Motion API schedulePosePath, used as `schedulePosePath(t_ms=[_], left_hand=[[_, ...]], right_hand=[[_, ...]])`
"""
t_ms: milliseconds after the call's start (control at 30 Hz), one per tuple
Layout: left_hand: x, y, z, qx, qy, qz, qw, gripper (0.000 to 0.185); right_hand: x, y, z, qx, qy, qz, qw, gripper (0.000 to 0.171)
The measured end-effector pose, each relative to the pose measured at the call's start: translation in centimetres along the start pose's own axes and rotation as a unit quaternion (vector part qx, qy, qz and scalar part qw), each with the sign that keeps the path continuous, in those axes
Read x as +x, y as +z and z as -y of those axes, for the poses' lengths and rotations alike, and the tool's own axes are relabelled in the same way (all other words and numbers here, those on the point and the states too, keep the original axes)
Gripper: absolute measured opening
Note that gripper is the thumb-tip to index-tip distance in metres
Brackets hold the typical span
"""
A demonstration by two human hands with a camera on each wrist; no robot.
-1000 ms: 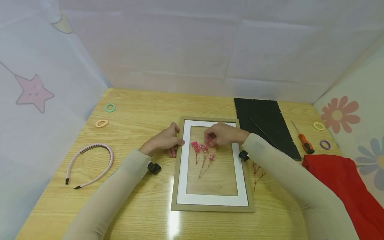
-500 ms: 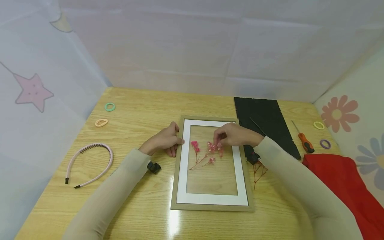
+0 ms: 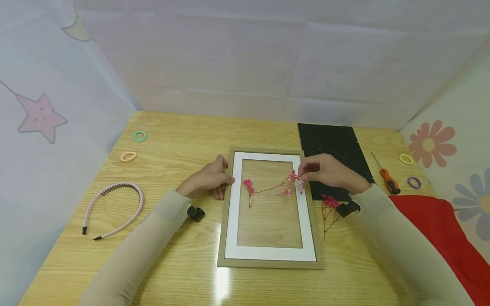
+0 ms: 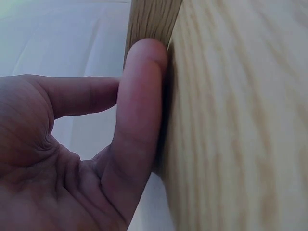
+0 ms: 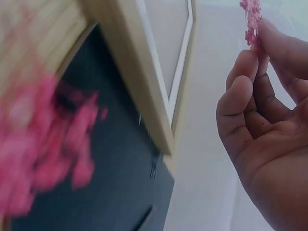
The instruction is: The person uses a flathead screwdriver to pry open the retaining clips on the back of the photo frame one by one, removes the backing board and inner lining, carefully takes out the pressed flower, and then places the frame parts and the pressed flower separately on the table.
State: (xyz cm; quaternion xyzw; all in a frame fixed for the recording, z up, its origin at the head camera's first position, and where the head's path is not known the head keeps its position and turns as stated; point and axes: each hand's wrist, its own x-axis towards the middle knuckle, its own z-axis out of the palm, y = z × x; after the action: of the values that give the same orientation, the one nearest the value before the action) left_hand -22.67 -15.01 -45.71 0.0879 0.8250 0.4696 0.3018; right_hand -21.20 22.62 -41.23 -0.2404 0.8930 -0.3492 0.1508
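A wooden picture frame with a white mat lies flat in the middle of the table. My left hand rests against its left edge; in the left wrist view a finger presses against wood grain. My right hand hovers over the frame's right side and pinches the bloom end of a pink dried flower sprig, whose stem trails left over the glass. In the right wrist view the sprig sits between the fingertips. A small pink sprig lies inside the frame.
Another red-stemmed sprig lies just right of the frame. A black backing board and a screwdriver lie at the back right, with red cloth nearer. A pink headband and several hair ties, such as a green one, lie about.
My right hand has moved right from the frame's centre to its right side, dragging the pinched sprig so the stem now lies nearly sideways. The left hand has stayed put.
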Motion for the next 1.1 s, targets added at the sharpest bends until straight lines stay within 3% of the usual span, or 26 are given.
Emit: schedulePosePath(t_ms=[167, 433, 733, 1100], left_hand=[[0.1, 0.0, -0.1, -0.001, -0.001, 0.0, 1.0, 0.052], [0.1, 0.0, -0.2, -0.004, -0.006, -0.004, 1.0, 0.052], [0.0, -0.1, -0.3, 0.002, -0.005, -0.004, 1.0, 0.052], [-0.2, 0.0, -0.3, 0.01, -0.001, 0.007, 0.9999, 0.05]], right_hand=[[-2.8, -1.5, -1.3, -0.001, 0.023, -0.027, 0.999, 0.004], [-7.5, -3.8, -3.3, -0.016, 0.024, -0.058, 0.998, 0.002], [-12.1, -5.6, -5.4, -0.054, 0.096, -0.002, 0.994, 0.009], [-14.6, -5.4, -8.0, -0.111, 0.122, 0.062, 0.984, 0.024]])
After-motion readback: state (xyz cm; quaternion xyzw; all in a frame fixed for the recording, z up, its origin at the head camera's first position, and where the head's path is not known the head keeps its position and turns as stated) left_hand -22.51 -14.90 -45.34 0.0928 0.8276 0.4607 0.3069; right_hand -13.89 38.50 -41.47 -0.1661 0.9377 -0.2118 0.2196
